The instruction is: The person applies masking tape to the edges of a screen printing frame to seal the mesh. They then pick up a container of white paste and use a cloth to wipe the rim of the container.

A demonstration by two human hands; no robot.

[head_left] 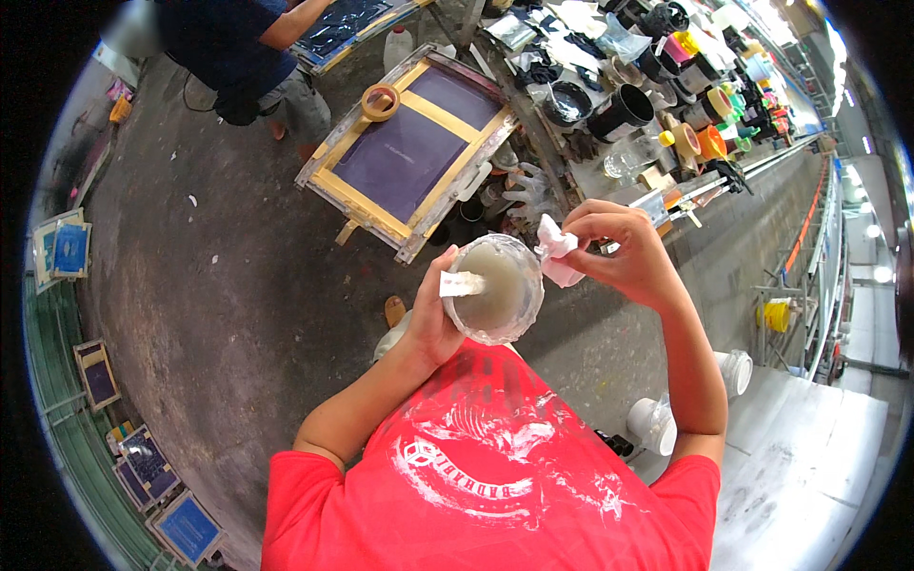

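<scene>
My left hand (433,309) grips a clear plastic cup (505,300) of pale greyish liquid, its rim streaked with white residue; a short whitish stick or strip (462,284) lies over its left rim. My right hand (614,243) pinches a crumpled white tissue or rag (554,252) just beside the cup's right rim. Beyond both hands, a framed purple screen (390,167) with yellow tape borders lies raised off the floor, a tape roll (380,103) on its upper left.
A co-worker (248,67) stands at top left by another screen (333,33). A cluttered bench (600,176) with buckets, jars and rags spans the upper right. More screens (176,528) lean along the left wall. White buckets (650,426) and a pale sheet surface (800,457) are at lower right.
</scene>
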